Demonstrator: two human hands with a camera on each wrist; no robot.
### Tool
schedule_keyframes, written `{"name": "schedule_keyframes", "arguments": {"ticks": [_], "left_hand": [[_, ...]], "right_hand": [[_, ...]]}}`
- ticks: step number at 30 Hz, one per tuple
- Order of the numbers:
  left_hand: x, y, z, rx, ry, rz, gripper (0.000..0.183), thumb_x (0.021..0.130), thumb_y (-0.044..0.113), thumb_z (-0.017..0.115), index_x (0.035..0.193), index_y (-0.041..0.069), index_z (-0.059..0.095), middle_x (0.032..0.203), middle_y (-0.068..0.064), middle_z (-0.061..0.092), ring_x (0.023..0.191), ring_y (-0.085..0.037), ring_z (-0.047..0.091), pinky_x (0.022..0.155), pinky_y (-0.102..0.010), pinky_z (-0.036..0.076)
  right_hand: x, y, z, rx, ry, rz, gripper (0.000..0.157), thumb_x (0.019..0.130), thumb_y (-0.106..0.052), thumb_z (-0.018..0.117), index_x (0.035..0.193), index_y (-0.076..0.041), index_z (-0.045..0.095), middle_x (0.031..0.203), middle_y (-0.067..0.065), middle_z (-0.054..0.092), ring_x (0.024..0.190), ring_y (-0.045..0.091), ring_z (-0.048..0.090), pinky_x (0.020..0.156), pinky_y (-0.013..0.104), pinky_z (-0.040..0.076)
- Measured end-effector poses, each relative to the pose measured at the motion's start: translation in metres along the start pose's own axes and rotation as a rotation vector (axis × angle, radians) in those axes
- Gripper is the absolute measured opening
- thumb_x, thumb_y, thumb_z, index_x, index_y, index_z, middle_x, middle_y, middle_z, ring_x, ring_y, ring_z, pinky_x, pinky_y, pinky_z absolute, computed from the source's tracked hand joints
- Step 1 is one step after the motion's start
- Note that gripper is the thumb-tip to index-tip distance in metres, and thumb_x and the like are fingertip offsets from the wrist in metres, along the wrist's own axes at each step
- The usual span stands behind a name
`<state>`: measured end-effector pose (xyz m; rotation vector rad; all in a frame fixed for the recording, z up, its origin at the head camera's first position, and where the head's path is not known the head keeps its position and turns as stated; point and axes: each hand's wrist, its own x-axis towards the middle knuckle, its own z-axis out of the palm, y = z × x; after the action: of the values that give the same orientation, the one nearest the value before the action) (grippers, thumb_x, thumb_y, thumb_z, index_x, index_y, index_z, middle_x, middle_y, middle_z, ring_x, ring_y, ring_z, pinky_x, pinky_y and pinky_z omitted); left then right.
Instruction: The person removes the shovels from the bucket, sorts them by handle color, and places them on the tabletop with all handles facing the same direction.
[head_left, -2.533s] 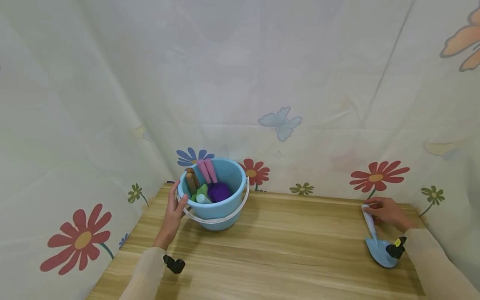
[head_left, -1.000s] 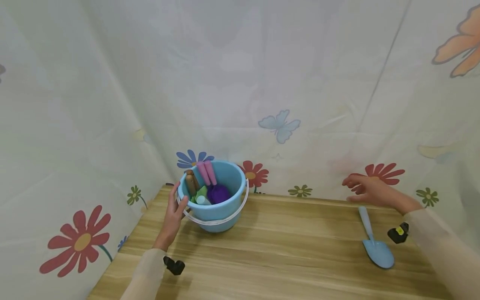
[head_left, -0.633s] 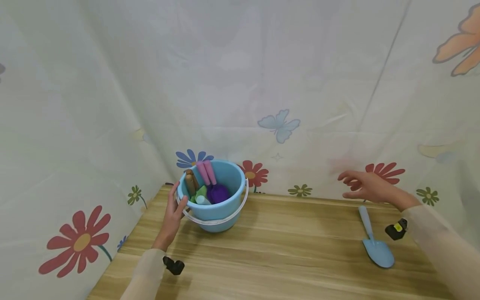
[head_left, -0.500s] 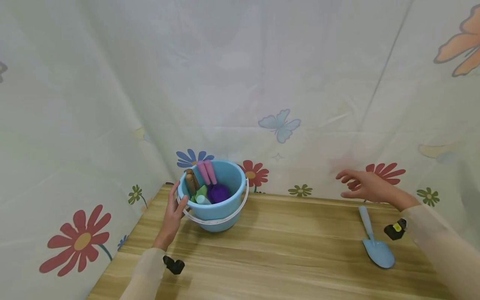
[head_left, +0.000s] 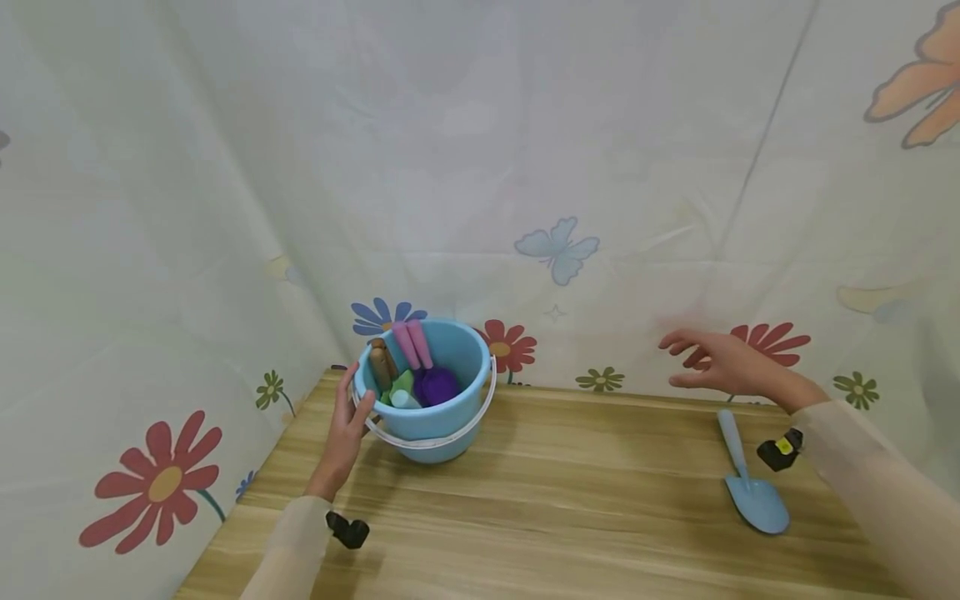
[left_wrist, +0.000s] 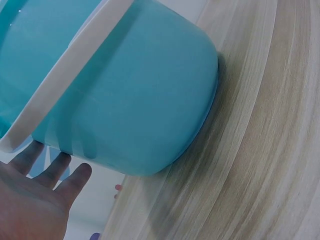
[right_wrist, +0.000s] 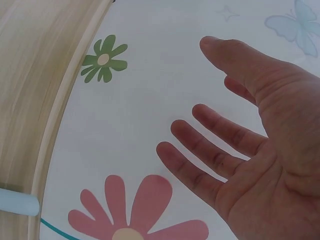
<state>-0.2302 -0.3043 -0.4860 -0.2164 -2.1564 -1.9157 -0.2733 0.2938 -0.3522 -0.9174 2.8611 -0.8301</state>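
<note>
A light blue bucket (head_left: 431, 429) with a white carrying handle (head_left: 491, 400) stands at the back left of the table. Inside it are two pink handles (head_left: 411, 343), brown handles (head_left: 381, 367), a green item (head_left: 401, 383), a light blue tip and a purple scoop (head_left: 437, 387). My left hand (head_left: 347, 429) rests against the bucket's left side, thumb at the rim; in the left wrist view its fingers (left_wrist: 75, 182) reach straight to the wall. My right hand (head_left: 723, 362) hovers empty, fingers loosely bent, above a light blue trowel (head_left: 757, 504) lying on the table.
The wood-grain table (head_left: 570, 517) meets a pale curtain (head_left: 450, 167) printed with flowers and butterflies at its back and left. Small black cameras (head_left: 348, 529) sit at both wrists.
My right hand has let go of the trowel, leaving it on the table, and has risen and drifted left. My left hand and the bucket have stayed put.
</note>
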Motion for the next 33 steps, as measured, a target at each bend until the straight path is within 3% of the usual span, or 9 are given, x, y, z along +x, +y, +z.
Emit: {"name": "schedule_keyframes", "arguments": {"ticks": [8, 21, 28, 33], "left_hand": [[0.001, -0.005, -0.002, 0.031, 0.005, -0.002, 0.063, 0.112, 0.036, 0.042, 0.165, 0.034, 0.009, 0.17, -0.006, 0.007, 0.15, -0.033, 0.021, 0.112, -0.063, 0.032], [0.002, -0.007, -0.002, 0.055, 0.011, 0.004, 0.061, 0.111, 0.038, 0.044, 0.164, 0.038, 0.012, 0.17, -0.002, 0.007, 0.153, -0.03, 0.017, 0.116, -0.059, 0.028], [0.002, -0.006, 0.0, 0.048, 0.005, 0.006, 0.063, 0.111, 0.036, 0.043, 0.165, 0.032, 0.01, 0.17, -0.002, 0.007, 0.152, -0.031, 0.018, 0.116, -0.059, 0.028], [0.002, -0.008, 0.0, 0.05, 0.01, 0.01, 0.062, 0.111, 0.036, 0.043, 0.164, 0.034, 0.012, 0.17, -0.002, 0.008, 0.152, -0.029, 0.017, 0.116, -0.059, 0.028]], "right_hand": [[0.012, -0.007, 0.001, -0.01, 0.002, -0.002, 0.054, 0.09, -0.029, 0.082, 0.136, -0.011, 0.059, 0.126, 0.014, 0.065, 0.107, 0.035, 0.067, 0.087, 0.052, 0.058], [0.03, -0.02, 0.007, -0.041, 0.004, -0.057, 0.051, 0.09, -0.025, 0.083, 0.134, -0.014, 0.06, 0.124, 0.015, 0.067, 0.105, 0.035, 0.068, 0.08, 0.045, 0.061], [0.042, -0.027, 0.011, -0.024, -0.009, -0.067, 0.051, 0.09, -0.027, 0.083, 0.135, -0.017, 0.06, 0.125, 0.012, 0.067, 0.106, 0.033, 0.068, 0.082, 0.044, 0.06], [0.054, -0.035, 0.016, -0.035, -0.018, -0.077, 0.052, 0.09, -0.025, 0.083, 0.135, -0.019, 0.059, 0.125, 0.01, 0.067, 0.106, 0.03, 0.068, 0.083, 0.043, 0.06]]}}
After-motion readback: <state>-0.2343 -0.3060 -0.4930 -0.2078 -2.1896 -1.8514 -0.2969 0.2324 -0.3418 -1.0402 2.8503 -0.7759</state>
